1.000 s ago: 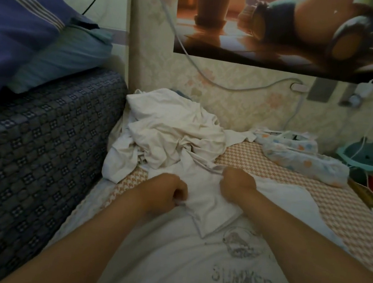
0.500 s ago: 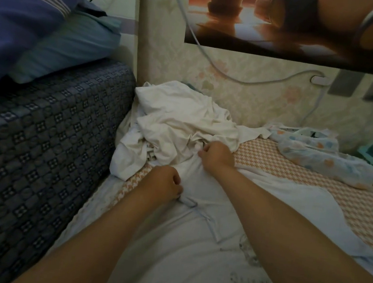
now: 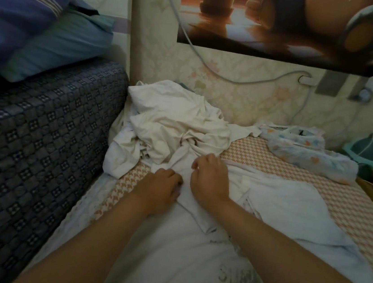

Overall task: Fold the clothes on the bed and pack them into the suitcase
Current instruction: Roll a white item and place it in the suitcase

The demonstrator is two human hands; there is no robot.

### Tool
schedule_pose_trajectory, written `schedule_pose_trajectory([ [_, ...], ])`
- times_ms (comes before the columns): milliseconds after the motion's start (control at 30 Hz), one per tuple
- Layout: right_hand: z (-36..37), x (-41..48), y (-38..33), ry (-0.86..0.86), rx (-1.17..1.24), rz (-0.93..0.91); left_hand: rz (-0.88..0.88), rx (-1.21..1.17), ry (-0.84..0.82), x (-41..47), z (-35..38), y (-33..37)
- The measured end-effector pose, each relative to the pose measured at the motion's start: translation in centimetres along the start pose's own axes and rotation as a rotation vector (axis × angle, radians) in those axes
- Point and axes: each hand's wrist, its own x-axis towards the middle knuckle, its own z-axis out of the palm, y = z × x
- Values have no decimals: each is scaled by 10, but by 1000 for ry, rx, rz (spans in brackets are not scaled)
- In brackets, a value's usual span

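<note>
A white T-shirt (image 3: 189,259) with grey printed lettering lies spread on the bed in front of me. Its far end is bunched between my hands. My left hand (image 3: 163,188) grips the cloth with curled fingers. Just to its right, my right hand (image 3: 209,179) pinches the same bunched fabric. Behind them a crumpled heap of cream-white clothes (image 3: 173,128) sits against the wall. No suitcase is in view.
The bed (image 3: 348,208) has an orange houndstooth sheet. A dark patterned mattress edge (image 3: 35,141) rises on the left with blue pillows (image 3: 41,29) on top. A rolled floral cloth (image 3: 308,154) and a teal toy (image 3: 372,152) lie at the right. Cables hang on the wall.
My right hand came back from the heap toward my left hand, and both now hold the shirt's bunched far end close together. The view shifted slightly.
</note>
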Motion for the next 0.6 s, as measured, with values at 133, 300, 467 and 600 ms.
schedule_pose_trajectory([
  [133, -17, -38, 13, -402, -167, 254, -30, 159, 26, -4, -11, 23],
  [300, -47, -46, 40, -742, -13, 244, -12, 164, -227, -10, -8, 52],
  [467, -123, -62, 62, -643, 201, 173, 7, 185, -213, -9, -26, 78],
  [600, -186, -104, 83, -663, 163, 122, 112, 77, -153, -20, -42, 134],
])
